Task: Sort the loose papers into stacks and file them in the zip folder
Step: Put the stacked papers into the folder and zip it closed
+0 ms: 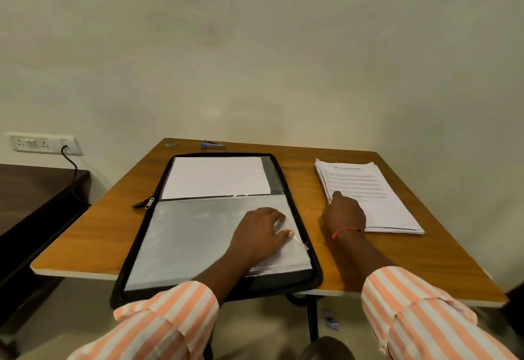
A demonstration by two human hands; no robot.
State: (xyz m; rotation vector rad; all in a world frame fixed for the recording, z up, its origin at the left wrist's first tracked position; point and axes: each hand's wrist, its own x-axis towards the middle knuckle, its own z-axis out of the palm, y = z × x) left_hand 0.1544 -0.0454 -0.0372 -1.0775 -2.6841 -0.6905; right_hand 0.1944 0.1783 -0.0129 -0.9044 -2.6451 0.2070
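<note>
The left hand [262, 232] lies flat with a wide, empty grip on the near half of the one open zip folder [184, 240]. Right of the folder, the right hand [344, 213] touches the single paper stack [382, 189]; its grip is hidden. One stapler [212, 145] lies beyond the folder.

the zip folder [289, 281] lies open in the middle of the tabletop [93, 235], its near edge over the front – a loose sheet [217, 176] in the far half, plastic sleeves [192, 240] in the near half, the left hand [261, 235] flat on their right side. the zipper pull [147, 203] lies just left of the fold. right of the folder, apart from it, sits the paper stack [377, 198], the right hand [344, 215] on its left edge. behind the folder, by the far edge, lies a stapler [213, 145]
</note>
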